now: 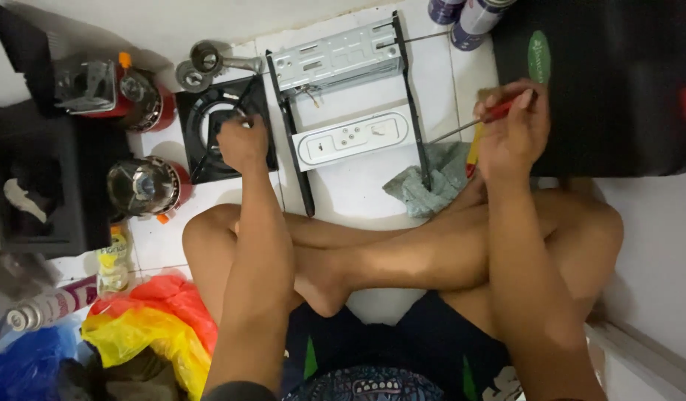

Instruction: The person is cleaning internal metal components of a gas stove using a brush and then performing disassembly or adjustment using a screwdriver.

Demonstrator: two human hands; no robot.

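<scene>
Head view puts your left hand (242, 142) on the black burner plate (225, 130), a square sheet-metal piece with a round burner opening, lying flat on the white tiled floor (358, 186) just ahead of your crossed legs. Your fingers are closed around something small at the burner ring, though what exactly they pinch is hidden under the knuckles. Judging by its look, the plate is stiff, light for its area and thin at the rim, so it probably slides easily on tile; hold it by the outer frame rather than by the central ring (stamped edges can be sharp).

Your right hand (512, 126) is clenched on a red-handled screwdriver (482, 119), its slim shaft pointing down and left toward a grey rag (428, 182) on the floor. The handle looks hard and smooth, easy to grip; the shaft is rigid.

Between your two hands stands one silver metal housing (341, 56) with a black frame, and below it one white panel (354, 139) lying face up.

Counting outward: one burner plate, one screwdriver, one rag. Two round red-bodied parts with shiny tops (146, 186) sit to the left of the plate, one above the other. Two spray cans (465, 15) show at the top edge, cut off by the frame, and a third can (49, 306) lies at lower left. One small yellow bottle (114, 260) stands near it, beside one red-and-yellow plastic bag (157, 319) and one blue bag (23, 356). Two metal rings or cups (202, 63) rest above the plate.
</scene>
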